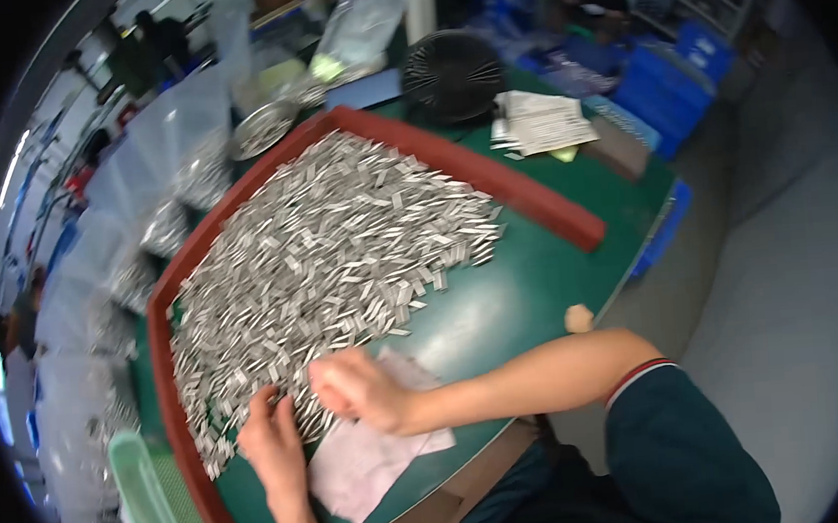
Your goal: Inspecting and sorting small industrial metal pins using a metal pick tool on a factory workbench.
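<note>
A broad heap of small flat grey metal pieces [320, 239] covers much of the green table [480, 306]. At the near edge of the heap is my left hand [274, 445], its bent fingers apart and touching or just over the pieces. Beside it, my right hand [365, 393] is curled closed, and whatever lies inside its fingers is hidden. Partly beneath my right hand and wrist a pale pink cloth or sheet [366, 469] lies flat on the table.
A red-brown raised border [170, 376] bounds the heap on the left and far sides. A green plastic basket [154, 503] stands at the near left, below plastic bags [168, 143]. Beyond the border are a black fan [452, 75], papers [540, 122] and a metal dish [264, 127].
</note>
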A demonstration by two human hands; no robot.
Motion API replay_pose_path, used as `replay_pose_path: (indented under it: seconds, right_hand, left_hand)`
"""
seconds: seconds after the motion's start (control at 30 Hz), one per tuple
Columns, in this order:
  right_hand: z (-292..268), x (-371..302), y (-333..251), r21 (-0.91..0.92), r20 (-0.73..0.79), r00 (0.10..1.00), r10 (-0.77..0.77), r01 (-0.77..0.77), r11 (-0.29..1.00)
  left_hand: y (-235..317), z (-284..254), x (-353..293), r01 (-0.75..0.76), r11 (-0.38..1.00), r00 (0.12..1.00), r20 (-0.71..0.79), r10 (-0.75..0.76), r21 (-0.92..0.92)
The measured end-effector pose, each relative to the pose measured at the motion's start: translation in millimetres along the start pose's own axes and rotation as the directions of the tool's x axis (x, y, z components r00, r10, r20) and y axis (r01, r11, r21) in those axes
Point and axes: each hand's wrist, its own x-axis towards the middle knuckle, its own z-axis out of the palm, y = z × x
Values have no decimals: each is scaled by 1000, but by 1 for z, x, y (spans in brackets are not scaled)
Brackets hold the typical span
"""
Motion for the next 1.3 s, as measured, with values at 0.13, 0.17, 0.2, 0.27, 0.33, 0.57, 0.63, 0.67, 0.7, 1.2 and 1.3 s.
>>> replay_pose_path:
  seconds: [0.13, 0.17, 0.2, 0.27, 0.33, 0.57, 0.63, 0.67, 0.7, 1.2, 1.3]
  right_hand:
    - [-5, -2, -7, -13, 20, 999, -49, 50, 999]
    - [-4, -3, -8, 3, -6, 999, -39, 39, 999]
    - [-4, -4, -9, 2, -12, 999, -43, 43, 999]
    - [-5, -4, -10, -3, -6, 1000, -14, 14, 1000]
    - [-5, -3, -9, 7, 3, 1000, -16, 16, 1000]
    - [-3, -5, -17, 16, 17, 1000, 3, -3, 1000]
    - [-2, -5, -17, 31, 12, 1000, 26, -26, 999]
    - [-3, -4, -16, 49, 13, 999, 42, -43, 998]
    - [-3, -5, -15, 23, 18, 999, 35, -35, 999]
    - [-2, -4, -13, -3, 0, 998, 68, -68, 998]
    - [-5, -3, -13, -5, 7, 999, 45, -45, 999]
  left_hand:
    - [8, 8, 6, -61, 998, 998, 10, 61, -28]
    - [7, 9, 5, -69, 997, 997, 15, 69, -36]
    - [7, 8, 5, -54, 998, 998, 42, 55, -26]
    - [7, 8, 5, -35, 999, 997, 61, 36, -12]
    - [7, 9, 5, -36, 980, 996, -83, 21, -195]
    - [-17, -11, -6, 390, -445, 849, 502, -165, -806]
    - [-24, -11, -10, 392, -438, 843, 506, -181, -809]
    - [-22, -11, -10, 395, -429, 844, 506, -181, -812]
    - [-20, -11, -13, 384, -384, 846, 487, -218, -840]
    - [-21, -13, -16, 414, -342, 835, 502, -226, -843]
    - [-20, -13, -16, 412, -336, 835, 498, -232, -847]
